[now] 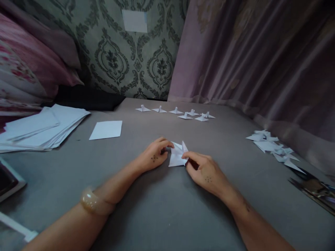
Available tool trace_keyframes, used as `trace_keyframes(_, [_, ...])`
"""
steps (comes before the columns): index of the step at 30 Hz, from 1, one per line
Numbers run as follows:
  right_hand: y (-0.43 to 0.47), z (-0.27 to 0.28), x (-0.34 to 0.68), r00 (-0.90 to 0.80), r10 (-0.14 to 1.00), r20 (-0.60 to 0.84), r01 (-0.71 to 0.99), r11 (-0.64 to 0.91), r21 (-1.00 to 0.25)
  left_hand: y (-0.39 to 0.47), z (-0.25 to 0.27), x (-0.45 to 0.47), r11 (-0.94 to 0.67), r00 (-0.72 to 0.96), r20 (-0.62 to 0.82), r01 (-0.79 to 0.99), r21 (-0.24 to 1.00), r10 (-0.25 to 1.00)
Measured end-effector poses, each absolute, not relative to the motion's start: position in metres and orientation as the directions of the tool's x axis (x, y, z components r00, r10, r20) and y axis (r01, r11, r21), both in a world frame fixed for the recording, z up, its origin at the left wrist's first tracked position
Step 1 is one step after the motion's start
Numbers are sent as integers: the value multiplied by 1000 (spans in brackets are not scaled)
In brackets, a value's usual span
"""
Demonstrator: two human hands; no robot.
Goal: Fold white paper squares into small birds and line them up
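A partly folded piece of white paper [178,156] is between my two hands, just above or on the grey surface; a narrow point of it sticks up at the top. My right hand [205,170] pinches its right edge between thumb and fingers. On the other side, my left hand [157,153] has curled fingers, with the index fingertip at the paper's upper left corner. The left thumb lies close to the paper's left edge. A flat white paper square [106,130] rests beyond my left hand.
Several folded paper figures [176,111] stand at the back of the grey table [146,216]. More folded pieces [272,144] are heaped at right, near scissors [311,191]. A paper stack [47,129] lies at left, a dark-screened device [9,179] before it. Curtains hang at right.
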State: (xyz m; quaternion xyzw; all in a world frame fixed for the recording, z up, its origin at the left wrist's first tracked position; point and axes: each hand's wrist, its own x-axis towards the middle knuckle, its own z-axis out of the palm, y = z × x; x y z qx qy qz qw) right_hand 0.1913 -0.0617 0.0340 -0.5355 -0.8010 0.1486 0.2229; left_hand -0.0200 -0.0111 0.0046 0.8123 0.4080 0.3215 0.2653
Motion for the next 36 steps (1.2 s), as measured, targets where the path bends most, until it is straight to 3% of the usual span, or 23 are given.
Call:
trace_keyframes(5, [-37,25,207,-314,949,37,508,200,-838,-15,7,-24,-690,523,458,612,386,719])
trace_keyframes(8, [-25,23,212,-338,940,-52,376,84,-923,-16,7,-26,-705,548,505,684,188,667])
trace_keyframes(12, [-16,23,217,-378,925,-36,217,51,-975,-16,4,-25,-712,568,612,702,-11,550])
trace_keyframes(15, [-12,22,220,-374,927,-8,116,38,-993,-18,3,-24,-731,592,640,679,-69,490])
trace_keyframes(22, [-11,22,222,-442,893,-87,-88,-139,-986,-22,13,-25,-756,588,666,652,-54,459])
trace_keyframes(24, [-11,23,223,-413,903,-120,-69,-163,-984,-25,16,-24,-738,575,687,670,-84,444])
trace_keyframes(26, [-10,23,224,-280,950,-136,8,-139,-990,-27,17,-21,-666,535,713,735,-128,454])
trace_keyframes(30, [-12,17,222,11,999,43,270,38,-962,-35,14,-7,-489,503,651,843,-224,568])
trace_keyframes(33, [-24,13,212,-52,971,232,482,228,-846,-41,12,3,-461,545,560,835,-300,623])
trace_keyframes(36, [-40,14,201,-180,933,311,628,353,-694,-45,11,7,-504,591,513,805,-315,623])
